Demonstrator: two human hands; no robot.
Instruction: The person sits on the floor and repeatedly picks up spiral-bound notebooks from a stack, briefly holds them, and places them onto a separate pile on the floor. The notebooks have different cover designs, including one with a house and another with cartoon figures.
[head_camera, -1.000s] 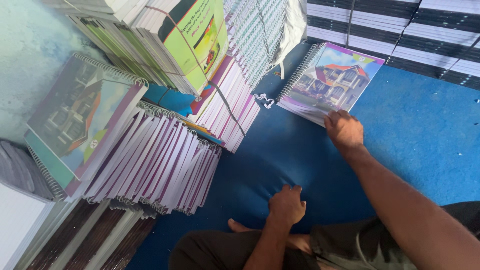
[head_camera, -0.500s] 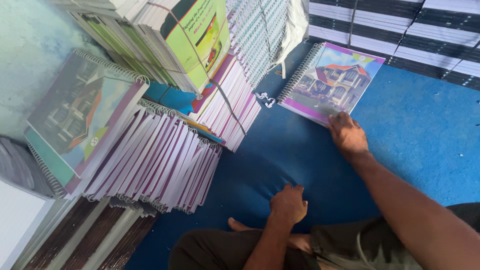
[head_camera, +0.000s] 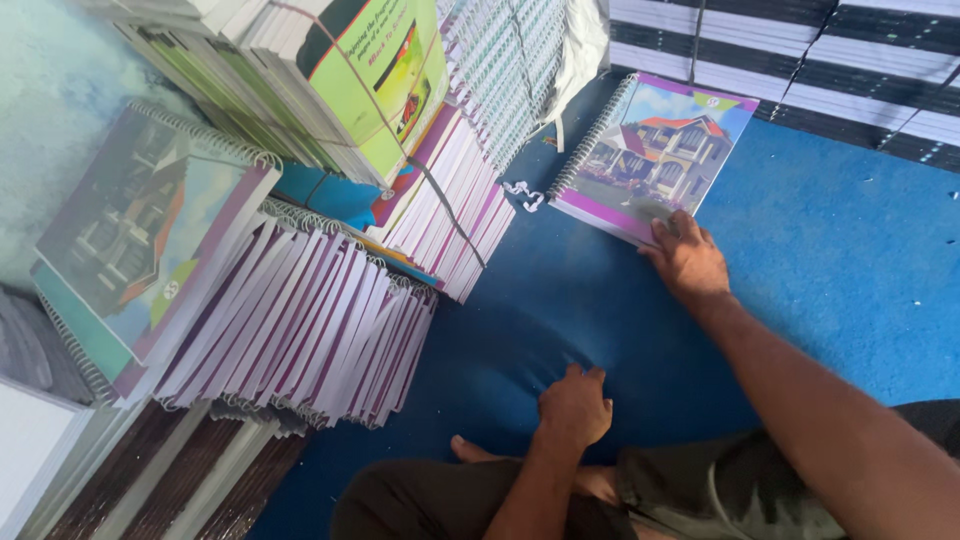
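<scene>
Leaning row of purple-edged notebooks (head_camera: 300, 330) at left, on blue floor covering (head_camera: 850, 260). Left hand (head_camera: 573, 405), fingers curled loosely, knuckles down on the blue covering, holding nothing. Right hand (head_camera: 686, 255) open, fingers spread, pressing near corner of 1 spiral-bound notebook (head_camera: 655, 150) with house picture, lying flat.

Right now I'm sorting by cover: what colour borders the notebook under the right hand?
Purple, framing a house picture on the spiral notebook, seen in the head view.
</scene>
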